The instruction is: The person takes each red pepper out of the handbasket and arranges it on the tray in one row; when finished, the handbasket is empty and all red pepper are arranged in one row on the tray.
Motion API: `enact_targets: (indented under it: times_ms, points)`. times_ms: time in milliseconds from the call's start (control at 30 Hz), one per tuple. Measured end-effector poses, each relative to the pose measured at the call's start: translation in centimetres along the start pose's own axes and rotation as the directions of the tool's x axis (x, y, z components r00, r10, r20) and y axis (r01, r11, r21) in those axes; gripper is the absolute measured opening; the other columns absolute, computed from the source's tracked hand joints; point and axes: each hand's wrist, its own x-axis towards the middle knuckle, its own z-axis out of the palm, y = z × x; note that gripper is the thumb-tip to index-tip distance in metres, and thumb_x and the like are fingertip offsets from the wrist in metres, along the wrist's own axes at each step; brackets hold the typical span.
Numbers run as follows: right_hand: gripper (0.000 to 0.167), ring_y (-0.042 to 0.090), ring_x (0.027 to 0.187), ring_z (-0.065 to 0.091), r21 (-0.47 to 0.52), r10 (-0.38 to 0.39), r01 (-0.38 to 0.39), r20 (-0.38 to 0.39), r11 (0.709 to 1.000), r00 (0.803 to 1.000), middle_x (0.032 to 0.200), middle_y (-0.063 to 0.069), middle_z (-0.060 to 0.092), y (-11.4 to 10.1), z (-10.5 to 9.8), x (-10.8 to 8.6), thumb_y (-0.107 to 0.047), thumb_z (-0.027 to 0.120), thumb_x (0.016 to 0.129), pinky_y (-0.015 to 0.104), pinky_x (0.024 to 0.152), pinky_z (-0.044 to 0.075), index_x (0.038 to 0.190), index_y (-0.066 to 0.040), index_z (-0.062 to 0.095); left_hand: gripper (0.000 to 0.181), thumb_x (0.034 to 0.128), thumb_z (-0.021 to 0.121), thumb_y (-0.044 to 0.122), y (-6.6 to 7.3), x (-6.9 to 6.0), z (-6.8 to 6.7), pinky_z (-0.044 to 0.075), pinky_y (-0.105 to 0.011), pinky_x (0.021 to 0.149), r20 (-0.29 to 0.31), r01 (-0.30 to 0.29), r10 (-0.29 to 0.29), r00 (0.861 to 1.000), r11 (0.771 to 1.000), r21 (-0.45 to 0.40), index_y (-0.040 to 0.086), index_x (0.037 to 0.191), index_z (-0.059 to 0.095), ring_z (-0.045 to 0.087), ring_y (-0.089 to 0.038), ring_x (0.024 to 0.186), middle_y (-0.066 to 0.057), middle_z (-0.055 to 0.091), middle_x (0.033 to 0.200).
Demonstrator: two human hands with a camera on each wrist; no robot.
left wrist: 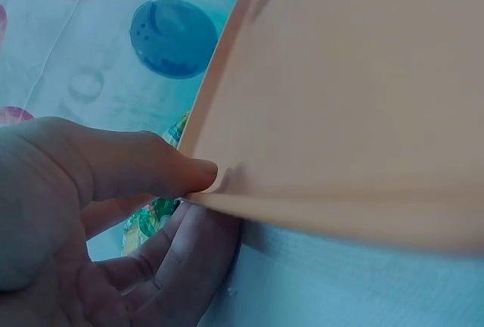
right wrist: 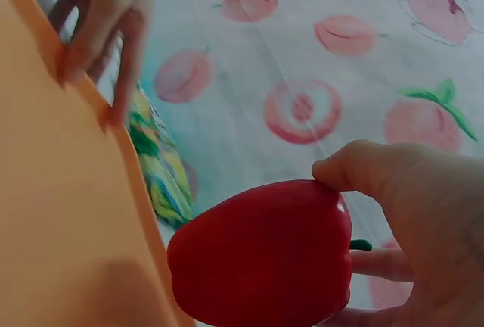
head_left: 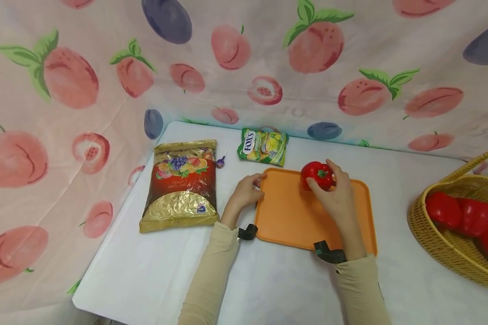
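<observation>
An orange tray lies on the white table. The left hand grips its left edge near the far corner; in the left wrist view the thumb of this hand lies over the rim of the tray, with fingers beneath. Above the tray's far side, the right hand holds a red bell pepper between thumb and fingers. From the right wrist, the pepper shows its green stem towards the palm of the right hand, and its lower fingers are partly hidden.
Left of the tray lie a large candy bag and a small lollipop. A green Fox's packet is behind the tray. At the right stands a wicker basket with several red peppers. Fruit-patterned cloth hangs behind.
</observation>
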Motion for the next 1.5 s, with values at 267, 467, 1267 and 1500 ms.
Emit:
enact_targets:
  times_ms: [267, 467, 1267, 1500]
  points:
    - [0.075, 0.040, 0.132, 0.039, -0.048, -0.010, 0.013, 0.070, 0.999, 0.997, 0.144, 0.022, 0.041, -0.9, 3.4, 0.7, -0.033, 0.073, 0.088, 0.057, 0.092, 0.049, 0.150, -0.009, 0.037, 0.058, 0.0815, 0.068, -0.005, 0.0, -0.3, 0.2, 0.046, -0.024, 0.065, 0.018, -0.010, 0.010, 1.000, 1.000, -0.019, 0.007, 0.137, 0.057, 0.055, -0.016, 0.073, -0.013, 0.059, 0.099]
    - [0.081, 0.042, 0.132, 0.039, -0.092, -0.025, 0.036, 0.118, 0.995, 0.993, 0.146, 0.023, 0.035, -1.3, 4.6, 0.6, -0.030, 0.076, 0.085, 0.057, 0.093, 0.048, 0.151, -0.007, 0.035, 0.058, 0.0819, 0.069, -0.004, 0.1, -0.4, 0.1, 0.047, -0.023, 0.065, 0.029, 0.003, -0.002, 1.000, 1.000, -0.028, 0.008, 0.137, 0.058, 0.057, -0.016, 0.074, -0.013, 0.059, 0.100]
    - [0.087, 0.041, 0.117, 0.053, -0.248, -0.175, 0.193, 0.092, 0.949, 0.980, 0.134, 0.024, 0.044, -1.3, 6.6, 0.6, -0.023, 0.081, 0.080, 0.056, 0.086, 0.052, 0.152, -0.011, 0.033, 0.057, 0.0832, 0.068, -0.003, 0.1, 0.0, -0.2, 0.051, -0.026, 0.068, 0.027, 0.006, -0.005, 1.000, 1.000, -0.019, 0.009, 0.138, 0.057, 0.060, -0.019, 0.080, -0.013, 0.058, 0.102]
    - [0.088, 0.040, 0.111, 0.055, -0.288, -0.181, 0.196, 0.080, 0.937, 0.980, 0.131, 0.024, 0.046, -1.1, 6.9, 0.6, -0.023, 0.081, 0.080, 0.054, 0.083, 0.054, 0.152, -0.011, 0.032, 0.057, 0.0827, 0.069, -0.003, 0.0, -0.1, -0.2, 0.051, -0.026, 0.069, 0.021, 0.004, -0.004, 1.000, 1.000, -0.020, 0.008, 0.137, 0.057, 0.062, -0.020, 0.083, -0.013, 0.058, 0.103]
